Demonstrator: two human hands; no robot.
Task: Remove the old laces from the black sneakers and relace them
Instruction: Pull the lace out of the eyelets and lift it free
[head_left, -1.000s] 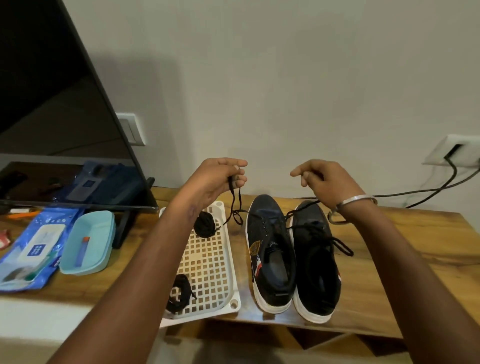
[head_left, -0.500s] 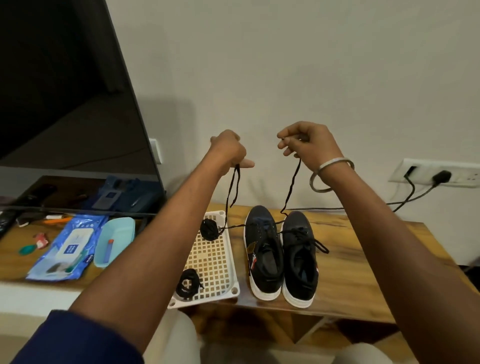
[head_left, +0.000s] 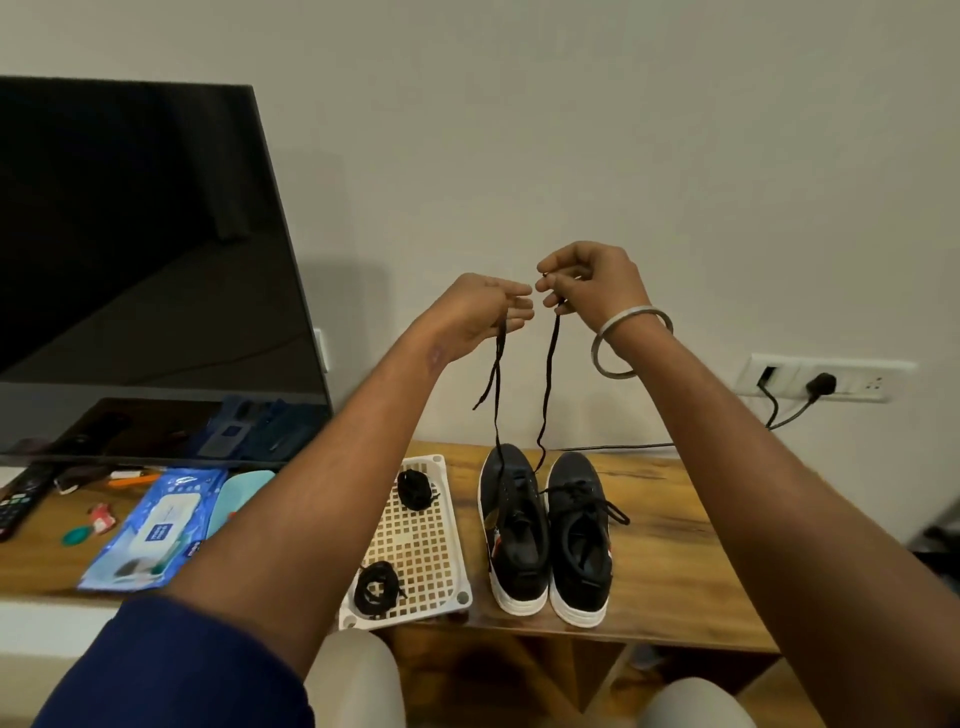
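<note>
Holding both hands raised well above the worktop, I see the left hand (head_left: 488, 312) and the right hand (head_left: 587, 280) nearly fingertip to fingertip, each pinching one end of the same black lace (head_left: 545, 384). The left hand's strand doubles over, a short loose tail hanging beside the long run; the right hand's strand drops in a single slack line. Both strands lead down to the toe end of the left sneaker (head_left: 511, 525), whose eyelets look otherwise bare. The right sneaker (head_left: 576, 535) stands touching it, side by side, toes toward the wall, heels at the worktop's near edge, and is laced, with a bow spilling to its outer side. Just left of the shoes, a white perforated tray (head_left: 415, 540) lies with its near corners over the worktop's near edge; one coiled black lace (head_left: 414, 488) sits at its far end and another lace bundle (head_left: 376, 590) at its near left corner. Toward the worktop's left side lie a blue wipes packet (head_left: 156, 530), a pale teal container (head_left: 236, 499) partly behind my left forearm, and a television (head_left: 140, 260) standing along the back. A metal bangle (head_left: 631, 338) circles my right wrist. On the wall to the right, a socket panel (head_left: 826, 376) has a black plug in it.
</note>
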